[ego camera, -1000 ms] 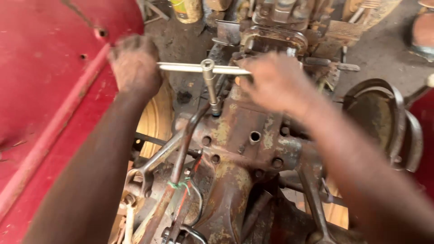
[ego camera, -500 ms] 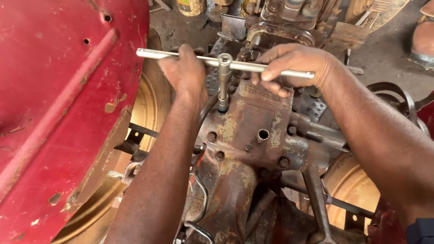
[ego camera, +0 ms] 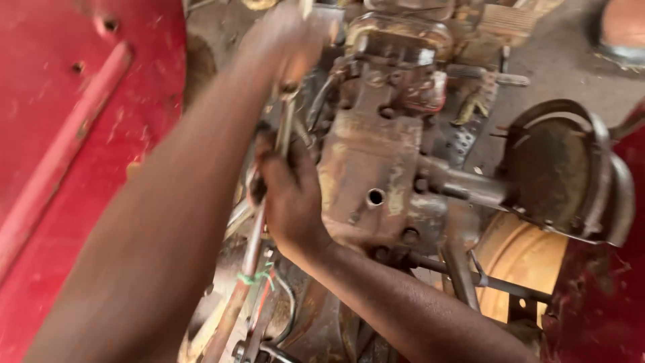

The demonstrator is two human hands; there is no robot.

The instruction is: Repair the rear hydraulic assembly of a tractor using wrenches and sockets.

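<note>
Motion blur; top of bar cut off by frame edge. My left hand (ego camera: 285, 40) closed round upper end of steel T-bar wrench (ego camera: 285, 128), my right hand (ego camera: 290, 195) gripping lower end. Wrench stands near-vertical beside rusty cast housing (ego camera: 376, 168). Red panel (ego camera: 74, 134) left, concrete floor (ego camera: 557, 60) beyond.

Rusty, rough metal gearbox housing (ego camera: 376, 161); smooth steel bar (ego camera: 285, 124); scuffed red-painted metal panel (ego camera: 74, 134).
</note>
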